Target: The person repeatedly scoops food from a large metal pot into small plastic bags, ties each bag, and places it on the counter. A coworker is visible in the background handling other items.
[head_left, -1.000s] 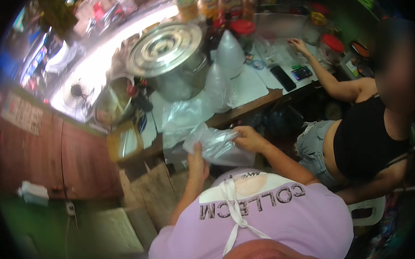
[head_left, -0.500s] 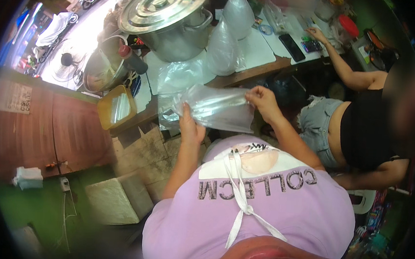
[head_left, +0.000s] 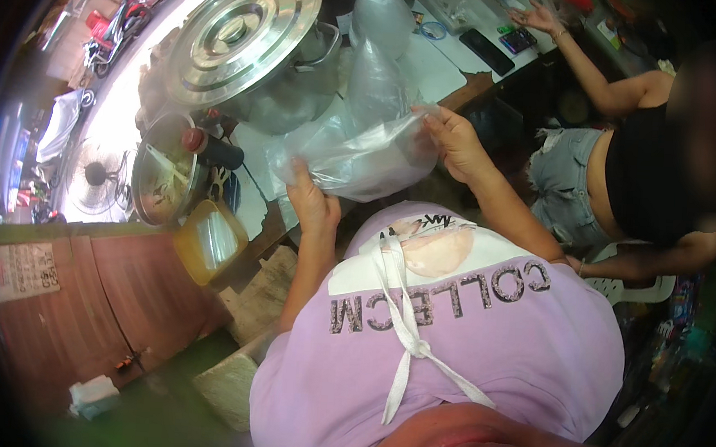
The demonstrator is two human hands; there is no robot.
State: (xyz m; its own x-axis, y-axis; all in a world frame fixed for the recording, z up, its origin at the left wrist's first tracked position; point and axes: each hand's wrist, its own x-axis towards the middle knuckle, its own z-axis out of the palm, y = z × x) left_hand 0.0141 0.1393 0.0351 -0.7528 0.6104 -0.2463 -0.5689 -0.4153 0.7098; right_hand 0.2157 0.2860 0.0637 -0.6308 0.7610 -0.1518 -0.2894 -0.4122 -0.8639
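— Two hands on one thing, is that what you have?

— Yes. Starting at my left, I see a small fan [head_left: 92, 176] on the bright counter, then an open pot [head_left: 164, 180] with a dark bottle [head_left: 213, 151] lying across its rim, and a yellow container [head_left: 209, 241] just below it. Above those stands the big steel pot [head_left: 258, 49], lid on.

— And the hands?

— My left hand [head_left: 311, 206] has its fingers clamped on the lower left edge of the clear plastic bag [head_left: 354, 154]. The bag stretches across in front of the chest, above the counter edge, just beside the steel pot. My right hand [head_left: 459, 141] pinches the bag's upper right corner, thumb and fingers closed on the film.

— Anything behind it?

— Two filled clear bags [head_left: 379, 40] stand upright near the steel pot. Further right lies a dark remote-like thing [head_left: 487, 51] on the white tabletop [head_left: 433, 64]. A second person's hand [head_left: 539, 17] rests flat, fingers spread, near a small calculator [head_left: 517, 41]. That person sits at my far right, well apart from the bag.
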